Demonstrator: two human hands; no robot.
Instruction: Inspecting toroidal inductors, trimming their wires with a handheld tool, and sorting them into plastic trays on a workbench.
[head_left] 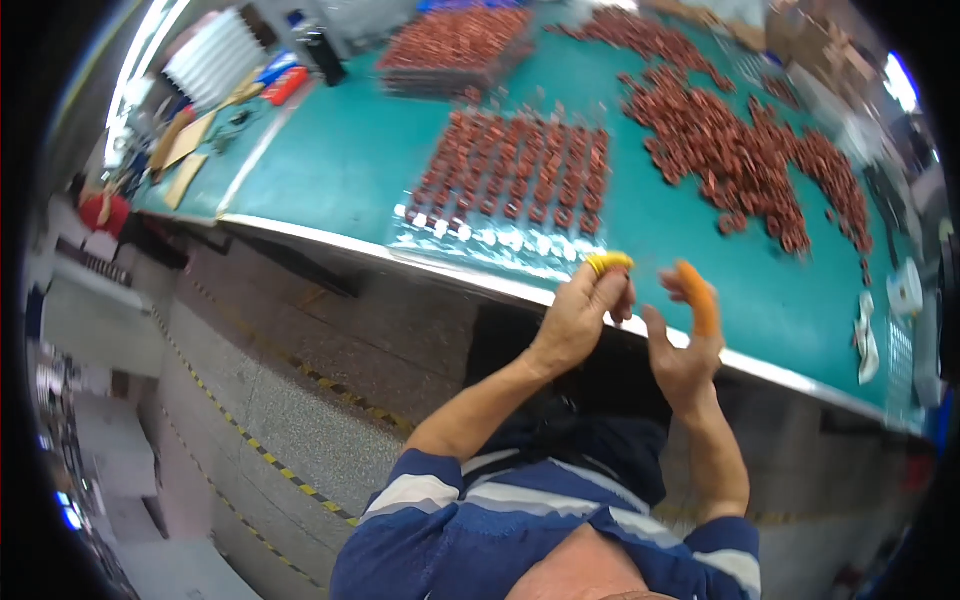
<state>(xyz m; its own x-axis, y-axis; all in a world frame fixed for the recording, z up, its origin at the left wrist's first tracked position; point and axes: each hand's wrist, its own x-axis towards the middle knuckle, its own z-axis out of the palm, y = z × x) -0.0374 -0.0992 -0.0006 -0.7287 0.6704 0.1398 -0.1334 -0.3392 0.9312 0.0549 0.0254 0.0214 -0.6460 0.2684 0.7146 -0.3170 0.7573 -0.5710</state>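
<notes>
Over the table's near edge, my left hand (pixel 583 312) has its fingers closed in a pinch, a yellow finger cot on one fingertip. Whatever it may hold is too small or hidden to name. Just to its right, my right hand (pixel 688 350) is raised with thumb and forefinger apart; an orange finger cot covers the forefinger, and nothing shows in its grasp. Beyond the left hand lies a transparent plastic tray (pixel 440 240) filled with rows of small copper-red coil-like parts (pixel 515 165). A large loose heap of the same parts (pixel 715 150) spreads across the table at the right.
A stack of filled trays (pixel 455 50) stands at the far middle of the green table (pixel 330 150). Toward the far left are a dark bottle (pixel 318 48) and a red box (pixel 286 86). A white tape roll (pixel 905 290) sits near the right end.
</notes>
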